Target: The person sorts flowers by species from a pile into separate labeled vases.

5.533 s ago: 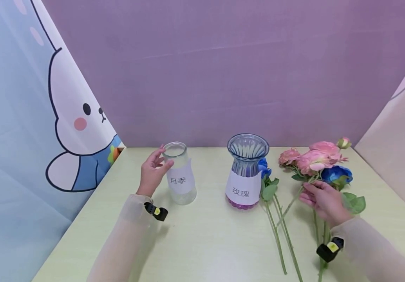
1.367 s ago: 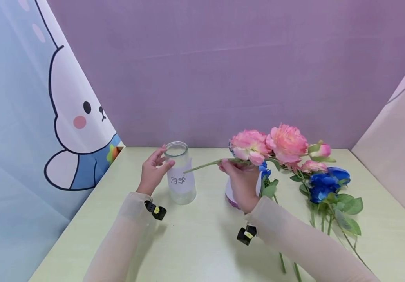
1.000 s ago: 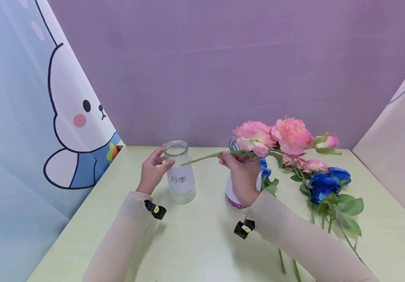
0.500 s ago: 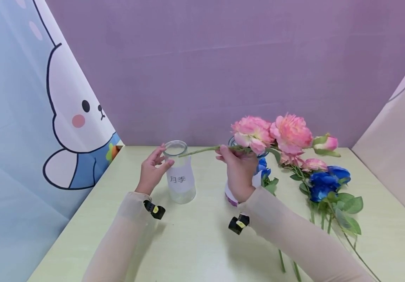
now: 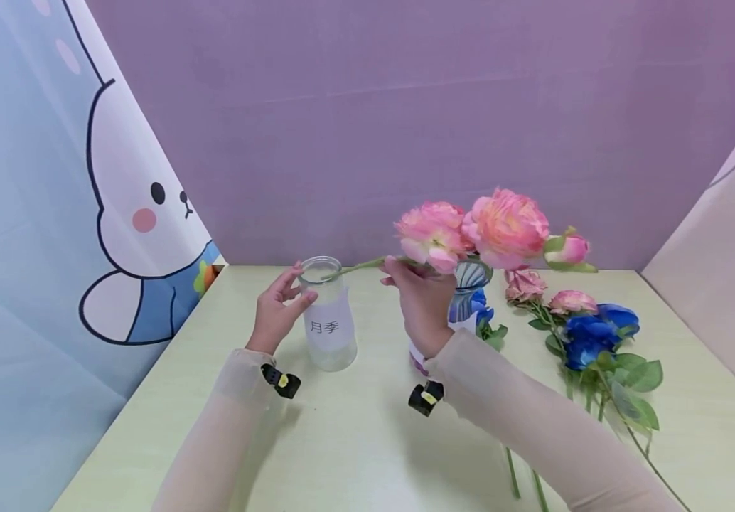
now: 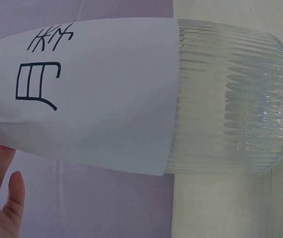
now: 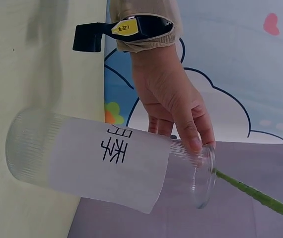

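Observation:
A clear ribbed glass vase (image 5: pixel 335 355) with a white paper label (image 6: pixel 106 94) stands upright on the table. My left hand (image 5: pixel 278 306) grips it at the neck, thumb on the near side, as the right wrist view shows. My right hand (image 5: pixel 425 302) pinches the green stem (image 7: pixel 255 192) of a pink flower spray (image 5: pixel 508 224), two full blooms and a bud, held nearly level. The stem's cut end lies at the vase's mouth, just inside the rim. Behind my right hand, partly hidden, is a blue glass vase (image 5: pixel 471 281) with a flared rim.
More pink flowers (image 5: pixel 572 301) and blue flowers (image 5: pixel 588 340) with leafy stems lie on the right of the table (image 5: pixel 342 441). Another blue bloom (image 5: pixel 483 309) sits beside the blue vase. A purple cloth (image 5: pixel 393 128) hangs behind, a rabbit-print cloth (image 5: pixel 124 235) at the left.
My right hand has lifted the pink spray from the pile and carried it left; lately the stem's tip rose from the label to the vase's mouth. My left hand stays put.

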